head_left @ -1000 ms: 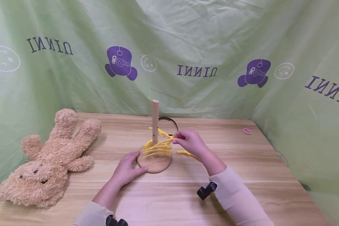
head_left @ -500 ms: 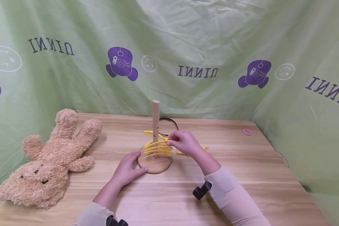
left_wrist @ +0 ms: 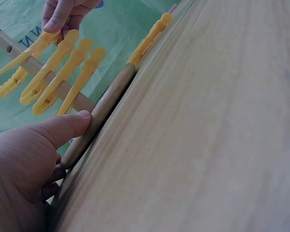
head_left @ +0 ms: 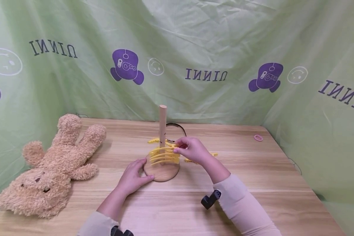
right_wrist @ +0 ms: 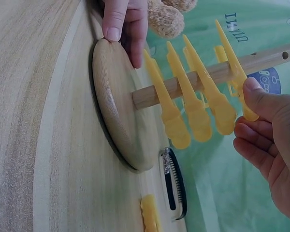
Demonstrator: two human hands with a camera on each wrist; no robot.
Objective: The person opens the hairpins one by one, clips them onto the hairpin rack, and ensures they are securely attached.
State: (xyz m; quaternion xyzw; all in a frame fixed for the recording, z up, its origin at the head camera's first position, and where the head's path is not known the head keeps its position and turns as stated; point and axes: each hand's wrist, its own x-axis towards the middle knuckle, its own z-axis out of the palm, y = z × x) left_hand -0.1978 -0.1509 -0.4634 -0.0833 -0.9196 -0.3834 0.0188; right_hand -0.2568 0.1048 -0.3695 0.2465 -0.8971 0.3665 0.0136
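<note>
A wooden stand has an upright post (head_left: 163, 123) on a round base (head_left: 162, 175). My left hand (head_left: 132, 177) holds the base by its left rim, thumb on the near edge. Several yellow hair clips (right_wrist: 197, 116) sit in a row along the post, their prongs on both sides of it. In the right wrist view my right hand (right_wrist: 278, 130) pinches the broad end of the uppermost clip (right_wrist: 232, 60) between thumb and fingers. That clip's two prongs straddle the post, the far one angled away in the head view.
More yellow clip parts (head_left: 191, 161) lie on the table, partly behind the right forearm. Behind the stand is a black toothed, curved hair piece (head_left: 181, 127). A plush bear (head_left: 47, 164) lies at the left, and a pink ring (head_left: 258, 138) at the back right.
My right hand has moved left, bringing the pinched clip around the post. Its far prong has swung down nearer the near one. The left hand stays on the base.
</note>
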